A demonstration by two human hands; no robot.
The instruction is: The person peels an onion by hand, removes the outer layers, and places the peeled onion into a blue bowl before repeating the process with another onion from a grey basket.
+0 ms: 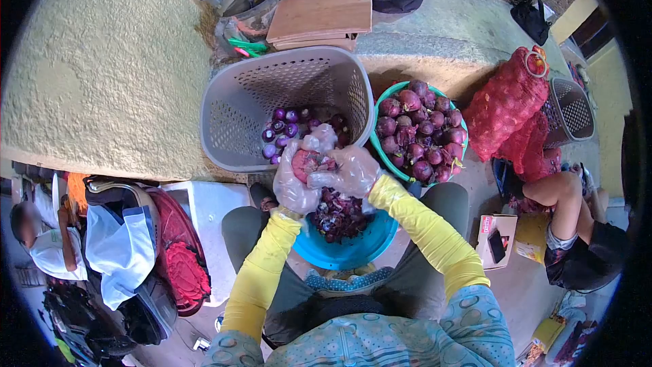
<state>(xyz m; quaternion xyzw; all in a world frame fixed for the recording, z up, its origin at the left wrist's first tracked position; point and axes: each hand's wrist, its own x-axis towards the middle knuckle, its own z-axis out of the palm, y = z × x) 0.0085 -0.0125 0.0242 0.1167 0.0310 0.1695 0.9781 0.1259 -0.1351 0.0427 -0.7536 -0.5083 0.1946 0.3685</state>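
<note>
In the head view, my left hand [297,180], in a clear plastic glove, is closed around a red onion [305,162] with its skin partly loose. My gloved right hand [354,171] presses against the onion from the right, fingers closed; whatever they pinch is hidden. Directly below both hands, a blue basin [346,253] holds dark onion skins [337,214]. Just beyond my hands stands a grey perforated basket [234,119] with several peeled purple onions [291,116] at its near end. A green-rimmed tub [380,144] heaped with unpeeled red onions [422,122] is at the right.
A red mesh sack [502,105] of onions leans at the right, near another grey basket [572,112]. Brown boards [322,15] lie on the ledge behind. A phone [498,246] rests on a box [494,224]. Other people sit at the far left and right.
</note>
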